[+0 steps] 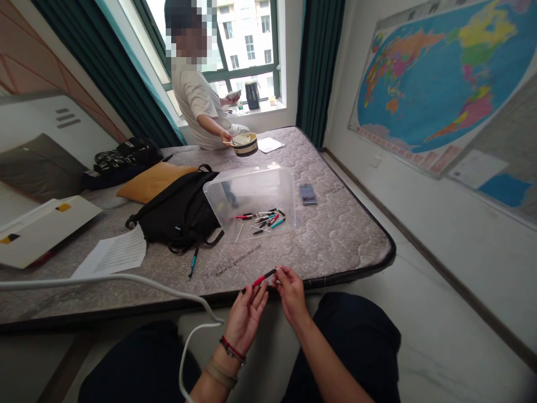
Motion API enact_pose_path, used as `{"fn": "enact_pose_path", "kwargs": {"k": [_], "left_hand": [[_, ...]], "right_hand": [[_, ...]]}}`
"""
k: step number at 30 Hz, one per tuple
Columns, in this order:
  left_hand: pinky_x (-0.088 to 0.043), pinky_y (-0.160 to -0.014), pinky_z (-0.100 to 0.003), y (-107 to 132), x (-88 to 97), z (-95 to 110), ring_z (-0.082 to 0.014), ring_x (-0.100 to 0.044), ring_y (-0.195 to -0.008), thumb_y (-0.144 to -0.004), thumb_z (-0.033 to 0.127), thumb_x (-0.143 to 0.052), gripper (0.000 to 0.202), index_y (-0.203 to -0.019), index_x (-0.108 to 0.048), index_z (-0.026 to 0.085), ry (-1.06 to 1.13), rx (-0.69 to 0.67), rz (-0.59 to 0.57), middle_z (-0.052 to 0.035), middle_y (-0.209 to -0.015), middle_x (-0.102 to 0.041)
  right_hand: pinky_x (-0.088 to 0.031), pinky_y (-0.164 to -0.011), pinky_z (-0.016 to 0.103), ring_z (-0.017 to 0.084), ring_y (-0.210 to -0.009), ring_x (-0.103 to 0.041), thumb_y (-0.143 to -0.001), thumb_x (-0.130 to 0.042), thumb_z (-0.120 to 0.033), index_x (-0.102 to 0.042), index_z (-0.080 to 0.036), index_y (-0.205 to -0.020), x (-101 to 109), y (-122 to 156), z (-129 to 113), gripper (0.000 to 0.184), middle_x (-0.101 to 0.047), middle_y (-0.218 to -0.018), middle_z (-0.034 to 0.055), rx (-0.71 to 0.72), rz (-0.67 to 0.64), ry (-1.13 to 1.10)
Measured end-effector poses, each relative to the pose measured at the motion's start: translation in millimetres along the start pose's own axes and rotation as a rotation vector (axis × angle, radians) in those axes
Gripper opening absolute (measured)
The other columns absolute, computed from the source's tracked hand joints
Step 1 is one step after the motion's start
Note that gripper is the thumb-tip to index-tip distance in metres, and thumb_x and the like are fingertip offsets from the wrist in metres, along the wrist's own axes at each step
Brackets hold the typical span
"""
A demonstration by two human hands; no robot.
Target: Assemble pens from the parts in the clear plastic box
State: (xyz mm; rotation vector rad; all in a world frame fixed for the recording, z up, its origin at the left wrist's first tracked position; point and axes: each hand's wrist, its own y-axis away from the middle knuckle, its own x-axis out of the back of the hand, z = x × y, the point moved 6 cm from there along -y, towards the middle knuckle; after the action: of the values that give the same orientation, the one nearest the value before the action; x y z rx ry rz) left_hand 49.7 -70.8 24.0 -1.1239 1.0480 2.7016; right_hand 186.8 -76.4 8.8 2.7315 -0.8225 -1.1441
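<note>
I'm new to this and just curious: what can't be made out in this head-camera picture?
Head view:
One end of the red-and-black pen: the right hand covers it.
The pens in the clear plastic tub: too small and overlapping to count or identify.
The inside of the bowl: its near wall hides it.
The dark flat item: too small to identify.
</note>
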Motion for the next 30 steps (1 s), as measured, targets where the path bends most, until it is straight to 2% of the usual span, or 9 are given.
{"fn": "enact_pose_path", "kwargs": {"k": [2, 5, 7, 9, 13, 16, 20, 25, 30], "left_hand": [[-0.052, -0.1, -0.039, 2.1, 4.0, -2.8, -0.0281, -0.063, -0.116, -0.087, 0.018, -0.067, 0.012, -0.097, -0.06, 0.015, -0.066, -0.027, 0.033, -0.0152, -0.12, -0.069], [-0.056, -0.089, -0.035, 2.7, 13.5, -0.4, -0.028, -0.069, -0.105, -0.077, 0.022, -0.078, 0.024, -0.09, -0.059, 0.017, -0.171, -0.093, 0.094, -0.0123, -0.107, -0.074], [-0.058, -0.082, -0.032, 2.8, 18.6, 3.3, -0.0256, -0.073, -0.093, -0.068, 0.028, -0.085, 0.034, -0.088, -0.059, 0.018, -0.261, -0.141, 0.12, -0.0115, -0.101, -0.075], [-0.059, -0.073, -0.03, 3.0, 19.1, 4.4, -0.0225, -0.074, -0.079, -0.06, 0.035, -0.089, 0.042, -0.084, -0.06, 0.017, -0.362, -0.162, 0.099, -0.0122, -0.098, -0.076], [-0.057, -0.059, -0.029, 7.2, 19.0, 7.8, -0.0182, -0.069, -0.057, -0.049, 0.047, -0.091, 0.052, -0.075, -0.058, 0.017, -0.454, -0.253, 0.138, -0.0106, -0.082, -0.077], [-0.058, -0.06, -0.031, 11.7, 15.2, 10.4, -0.0185, -0.069, -0.058, -0.051, 0.05, -0.089, 0.052, -0.075, -0.057, 0.017, -0.483, -0.271, 0.122, -0.0108, -0.081, -0.076], [-0.059, -0.066, -0.033, 16.3, 7.5, 13.1, -0.018, -0.07, -0.065, -0.06, 0.046, -0.086, 0.048, -0.082, -0.055, 0.017, -0.559, -0.205, 0.009, -0.0131, -0.091, -0.077], [-0.059, -0.07, -0.031, 17.1, 7.5, 18.6, -0.0156, -0.071, -0.068, -0.067, 0.044, -0.083, 0.046, -0.09, -0.054, 0.016, -0.573, -0.212, 0.006, -0.0134, -0.095, -0.076], [-0.058, -0.07, -0.03, 15.7, 7.7, 21.3, -0.0147, -0.07, -0.066, -0.069, 0.042, -0.082, 0.044, -0.089, -0.052, 0.016, -0.602, -0.222, -0.017, -0.0128, -0.093, -0.077]], "right_hand": [[-0.05, -0.062, 0.024, 0.013, -0.069, -0.058, -0.073, -0.079, -0.041, -0.067, -0.017, -0.09, 2.7, -2.6, -3.8, 0.032, -0.062, -0.077, 0.0008, 0.012, 0.003, 0.011], [-0.049, -0.059, 0.023, 0.013, -0.067, -0.058, -0.073, -0.079, -0.042, -0.066, -0.017, -0.085, 7.1, -6.9, -4.2, 0.031, -0.061, -0.072, 0.0003, 0.011, -0.01, 0.062], [-0.048, -0.057, 0.022, 0.013, -0.065, -0.057, -0.072, -0.079, -0.043, -0.066, -0.016, -0.083, 10.0, -9.5, -2.0, 0.032, -0.061, -0.071, 0.0004, 0.007, -0.007, 0.084], [-0.048, -0.057, 0.022, 0.013, -0.067, -0.057, -0.073, -0.079, -0.043, -0.066, -0.016, -0.084, 11.3, -11.2, -0.4, 0.032, -0.061, -0.073, 0.0013, 0.01, -0.003, 0.084], [-0.053, -0.063, 0.026, 0.016, -0.077, -0.058, -0.073, -0.08, -0.042, -0.066, -0.017, -0.086, 8.4, -10.0, -1.3, 0.032, -0.061, -0.084, 0.0033, 0.005, -0.007, 0.011], [-0.056, -0.071, 0.032, 0.017, -0.081, -0.06, -0.074, -0.079, -0.042, -0.064, -0.017, -0.084, 3.3, -5.9, -4.9, 0.031, -0.062, -0.085, 0.0039, -0.015, -0.037, -0.06], [-0.056, -0.072, 0.031, 0.018, -0.084, -0.062, -0.076, -0.078, -0.041, -0.062, -0.019, -0.087, 0.0, -1.2, -9.1, 0.029, -0.064, -0.086, 0.0033, -0.034, -0.05, -0.132], [-0.058, -0.071, 0.032, 0.017, -0.085, -0.062, -0.076, -0.078, -0.041, -0.063, -0.019, -0.087, -0.6, -0.4, -6.7, 0.029, -0.063, -0.087, 0.0024, -0.071, -0.055, -0.116], [-0.057, -0.067, 0.028, 0.015, -0.082, -0.062, -0.074, -0.079, -0.039, -0.067, -0.018, -0.088, -0.1, -2.2, -6.6, 0.028, -0.064, -0.091, 0.0026, -0.084, -0.049, -0.108]]}}
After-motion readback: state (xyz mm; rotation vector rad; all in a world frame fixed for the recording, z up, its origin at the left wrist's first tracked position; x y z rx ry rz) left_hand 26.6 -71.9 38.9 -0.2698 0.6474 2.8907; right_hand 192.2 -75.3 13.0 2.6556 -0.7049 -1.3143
